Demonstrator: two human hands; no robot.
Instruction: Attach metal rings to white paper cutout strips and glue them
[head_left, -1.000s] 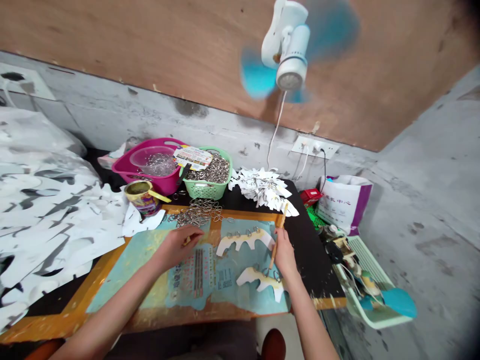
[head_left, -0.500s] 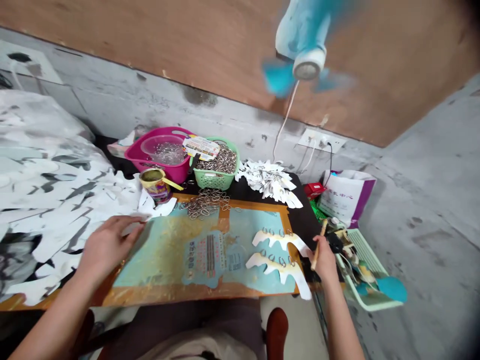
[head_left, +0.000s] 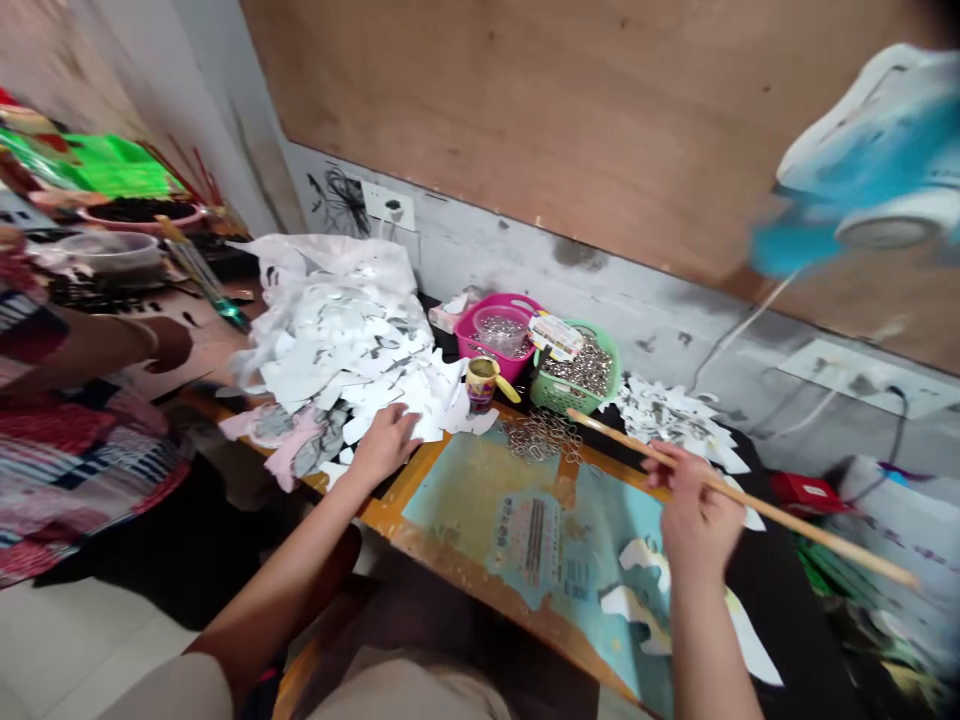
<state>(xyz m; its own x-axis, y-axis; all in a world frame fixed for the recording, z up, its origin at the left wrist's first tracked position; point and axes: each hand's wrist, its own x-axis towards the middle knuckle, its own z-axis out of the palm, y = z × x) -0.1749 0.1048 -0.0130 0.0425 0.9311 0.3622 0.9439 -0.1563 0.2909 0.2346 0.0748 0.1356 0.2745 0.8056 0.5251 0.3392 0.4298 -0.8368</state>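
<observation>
My left hand (head_left: 386, 443) rests at the right edge of a heap of white cut-out pieces (head_left: 360, 345), its fingers apart and touching the pieces. In my right hand (head_left: 697, 510) is a long thin wooden stick (head_left: 810, 530), held above the board with its far tip toward the metal rings. White shaped pieces (head_left: 626, 603) lie on the blue-topped board (head_left: 465, 490), partly hidden by my right forearm. Loose metal rings (head_left: 541, 436) are piled at the board's back edge. Beside them stands a small open tin (head_left: 481, 385) with a yellow strip sticking out.
Behind the board stand a pink basket (head_left: 474, 350) and a green basket (head_left: 559, 398) of metal parts. More white pieces (head_left: 675, 420) lie to their right. A blue-bladed fan (head_left: 885, 220) hangs at upper right. Another person's arm (head_left: 97, 345) is at the left, by a cluttered table.
The view has swung left. My left hand has moved onto the white heap. My right hand has lifted the stick from the board's right side to above the board, tip toward the rings.
</observation>
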